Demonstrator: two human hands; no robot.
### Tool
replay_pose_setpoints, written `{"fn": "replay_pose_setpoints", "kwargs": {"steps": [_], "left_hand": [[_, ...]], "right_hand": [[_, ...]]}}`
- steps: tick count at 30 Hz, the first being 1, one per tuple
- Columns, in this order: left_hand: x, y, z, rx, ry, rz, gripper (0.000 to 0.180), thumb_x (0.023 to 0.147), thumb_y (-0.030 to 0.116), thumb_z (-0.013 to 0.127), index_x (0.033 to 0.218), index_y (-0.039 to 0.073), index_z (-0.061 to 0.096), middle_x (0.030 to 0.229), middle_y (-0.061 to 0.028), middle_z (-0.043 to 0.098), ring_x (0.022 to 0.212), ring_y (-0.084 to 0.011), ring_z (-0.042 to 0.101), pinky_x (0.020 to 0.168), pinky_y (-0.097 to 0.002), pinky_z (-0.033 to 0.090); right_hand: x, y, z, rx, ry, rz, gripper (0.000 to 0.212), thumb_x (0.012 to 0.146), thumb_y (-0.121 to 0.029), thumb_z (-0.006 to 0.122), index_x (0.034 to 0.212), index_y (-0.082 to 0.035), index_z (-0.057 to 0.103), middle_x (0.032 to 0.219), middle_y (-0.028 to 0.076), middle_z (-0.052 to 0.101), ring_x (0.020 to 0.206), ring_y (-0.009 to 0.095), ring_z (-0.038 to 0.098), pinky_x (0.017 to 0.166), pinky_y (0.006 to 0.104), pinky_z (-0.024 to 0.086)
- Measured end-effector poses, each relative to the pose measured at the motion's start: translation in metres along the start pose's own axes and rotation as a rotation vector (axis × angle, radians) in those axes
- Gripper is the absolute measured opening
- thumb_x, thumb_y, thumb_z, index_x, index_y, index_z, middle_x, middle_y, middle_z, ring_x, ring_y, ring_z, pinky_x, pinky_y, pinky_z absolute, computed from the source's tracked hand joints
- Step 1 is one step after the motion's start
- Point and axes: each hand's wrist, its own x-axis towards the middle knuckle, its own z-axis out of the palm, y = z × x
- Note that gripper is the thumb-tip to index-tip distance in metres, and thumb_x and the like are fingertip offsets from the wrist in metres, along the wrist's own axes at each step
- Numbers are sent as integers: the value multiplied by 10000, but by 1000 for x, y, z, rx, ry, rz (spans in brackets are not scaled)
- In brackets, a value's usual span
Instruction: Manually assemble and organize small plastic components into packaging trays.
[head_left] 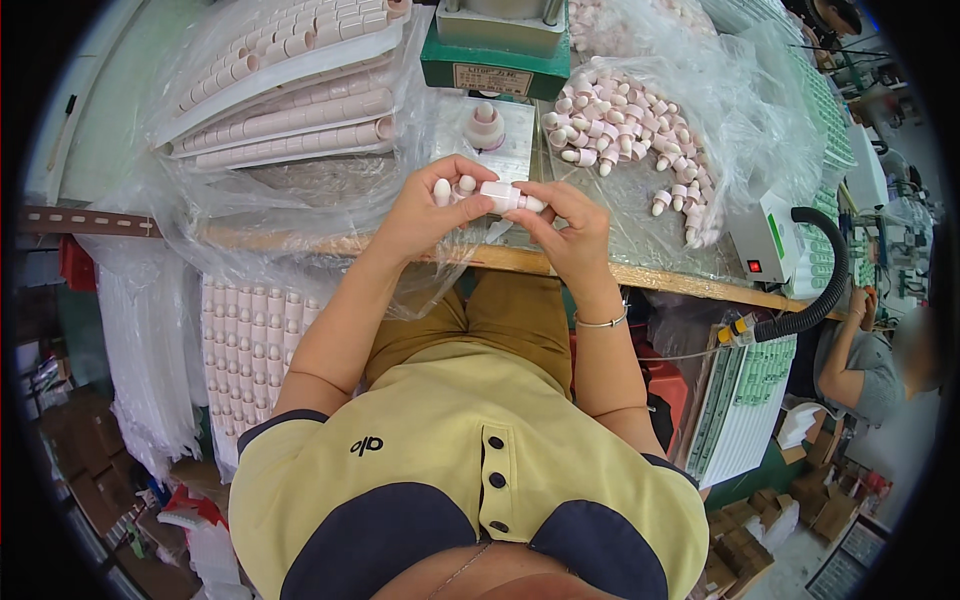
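The left hand (437,207) and right hand (574,225) pinch a pale pink tube (499,196) (white-tipped) near the table's front edge (680,282). It lies sideways.

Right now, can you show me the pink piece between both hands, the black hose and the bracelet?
Pink piece (499,195), head view: its side.
Black hose (838,252), head view: its bend.
Bracelet (604,324), head view: its band.

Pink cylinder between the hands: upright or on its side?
On its side: the pink cylinder runs crosswise between left hand and right hand.
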Motion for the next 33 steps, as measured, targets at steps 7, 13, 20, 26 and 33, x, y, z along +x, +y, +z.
{"fn": "replay_pose_setpoints", "kwargs": {"steps": [7,13,20,26,33], "left_hand": [[-1,4,-9,-31,-30,-216,205,890,236,610,994,60,619,806,6,610,652,-30,516,490,-174,408],[-3,3,-7,-77,-21,-199,194,927,253,552,952,67,604,801,-6,623,638,-36,537,463,-171,400],[-5,3,-9,-101,-85,-264,194,880,249,631,957,77,587,827,-2,620,640,-26,529,473,-171,404],[-6,8,-2,88,-77,92,243,780,134,736,963,53,596,911,-1,601,767,-41,532,660,-197,434],[-6,17,3,228,-51,18,229,774,136,740,934,46,603,904,11,597,830,-50,526,728,-217,430]], "right_hand": [[2,-10,1,-149,7,-199,281,688,-55,768,953,-33,676,834,69,645,583,113,573,494,225,457],[4,-13,-1,-201,-2,-289,304,674,-31,769,965,-47,680,888,64,650,626,115,586,507,229,473],[0,-13,0,-209,3,-192,317,684,-80,771,990,-70,690,789,52,645,564,111,549,474,231,425],[-8,-1,2,4,-11,55,177,772,-65,720,936,-6,688,670,33,623,464,57,509,400,198,375],[-11,-5,8,199,-20,220,150,794,-84,714,899,20,688,653,37,642,427,54,525,388,190,397]]}}
